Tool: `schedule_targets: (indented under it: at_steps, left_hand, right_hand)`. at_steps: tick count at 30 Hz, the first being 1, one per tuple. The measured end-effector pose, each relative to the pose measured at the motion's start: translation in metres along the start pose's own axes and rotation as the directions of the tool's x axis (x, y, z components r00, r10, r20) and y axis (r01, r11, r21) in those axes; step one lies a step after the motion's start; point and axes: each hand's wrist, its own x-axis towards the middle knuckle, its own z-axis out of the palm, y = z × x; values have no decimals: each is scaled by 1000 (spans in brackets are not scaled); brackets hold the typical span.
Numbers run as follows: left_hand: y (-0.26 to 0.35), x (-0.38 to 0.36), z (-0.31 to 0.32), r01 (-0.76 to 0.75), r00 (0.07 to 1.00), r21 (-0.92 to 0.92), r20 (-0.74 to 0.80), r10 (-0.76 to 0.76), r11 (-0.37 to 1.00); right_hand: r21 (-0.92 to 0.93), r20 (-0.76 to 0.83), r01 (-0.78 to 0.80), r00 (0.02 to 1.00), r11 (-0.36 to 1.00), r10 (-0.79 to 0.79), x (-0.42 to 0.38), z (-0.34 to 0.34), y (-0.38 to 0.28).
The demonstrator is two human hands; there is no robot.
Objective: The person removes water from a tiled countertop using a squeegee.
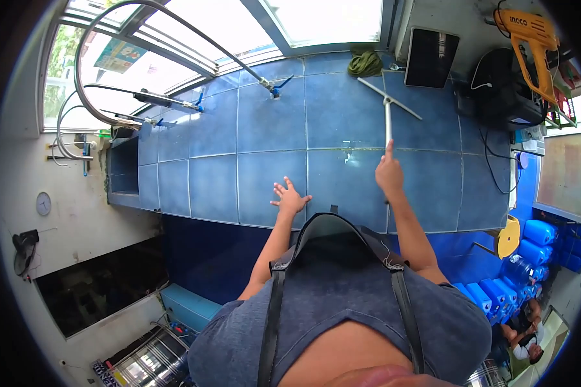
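My right hand [390, 173] is wrapped round the handle of a squeegee [388, 119], its index finger stretched along the shaft. The squeegee's long thin blade lies slanted across the blue tiled counter [271, 122], towards the back right. My left hand [291, 198] is over the counter's front edge with its fingers spread and nothing in it. Between the two hands, a small wet, shiny patch shows on the tiles.
Metal taps with blue levers [274, 90] stand at the back left. A bundled green cloth [365, 63] and a dark flat panel [431, 57] are at the back. An orange INGCO tool [529, 45] hangs right. Blue jugs [539, 232] and another person [529, 342] are at lower right.
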Motion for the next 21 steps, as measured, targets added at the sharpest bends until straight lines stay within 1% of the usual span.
schedule_targets:
  at_steps: [1, 2, 3, 4, 5, 6, 7, 8, 9, 10, 11, 12, 13, 14, 15, 16, 17, 18, 19, 20, 21]
  left_hand:
    - [8, -14, -6, -63, 990, 6, -130, 63, 998]
    - [15, -26, -9, -123, 960, 20, -251, 124, 992]
    - [18, -21, 3, -120, 963, 14, -243, 120, 993]
    - [19, -8, 18, -353, 917, -210, -270, 293, 912]
    - [23, 0, 28, -549, 833, -409, -339, 437, 729]
    - [38, -13, 24, -541, 838, -416, -335, 430, 731]
    - [63, -38, 11, -339, 911, -675, -61, 409, 655]
    - [81, -53, 8, -59, 878, -832, 220, 426, 551]
    - [89, -48, 21, -52, 878, -832, 226, 423, 553]
    - [96, -39, 37, -76, 878, -832, 205, 432, 550]
    - [100, -32, 52, -103, 876, -831, 184, 446, 546]
    - [110, -47, 38, 35, 874, -900, 239, 424, 435]
    - [117, -50, 32, 31, 868, -900, 240, 434, 435]
    - [123, -54, 25, 114, 845, -912, 298, 444, 395]
    - [128, -55, 21, 198, 818, -914, 353, 454, 353]
    - [134, -59, 24, 139, 826, -936, 291, 482, 325]
    - [140, -62, 26, 134, 827, -938, 284, 485, 321]
    - [148, -72, 21, 147, 799, -967, 240, 551, 208]
    - [154, -81, 15, 167, 771, -982, 189, 608, 94]
    - [158, -90, 8, 192, 733, -978, 196, 651, 79]
    - [162, -97, 2, 189, 736, -979, 193, 649, 77]
  right_hand:
    - [25, 75, 19, 997, 1000, -20, -14, 6, -7]
    - [47, 152, 32, 988, 998, -39, -30, 12, -11]
    - [90, 209, 42, 976, 995, -60, -46, 16, -18]
    - [133, 266, 49, 960, 990, -83, -61, 20, -22]
    - [126, 273, 51, 958, 991, -84, -74, 35, -18]
    - [301, 207, 188, 944, 935, -256, -87, 59, -9]
    - [459, 113, 317, 906, 830, -408, -95, 73, -3]
    - [458, 123, 313, 905, 832, -408, -98, 72, -2]
    - [513, 269, 187, 892, 838, -364, -100, 68, -2]
    - [546, 407, 53, 856, 836, -320, -101, 60, -2]
    - [543, 406, 47, 860, 838, -311, -101, 51, -1]
    - [526, 370, 131, 854, 841, -365, -98, 38, 1]
    - [503, 335, 217, 844, 837, -420, -94, 28, 4]
    - [498, 330, 219, 847, 839, -417, -90, 19, 9]
    - [455, 230, 352, 841, 818, -490, -85, 11, 17]
    - [399, 133, 478, 814, 782, -565, -80, 5, 25]
    - [397, 129, 484, 812, 780, -569, -74, 2, 35]
    - [353, 113, 366, 897, 861, -427, -68, 1, 46]
    - [312, 91, 234, 957, 921, -274, -63, 0, 57]
    - [313, 93, 238, 956, 919, -279, -57, -2, 68]
    - [85, 28, 152, 988, 985, -155, -51, -4, 78]
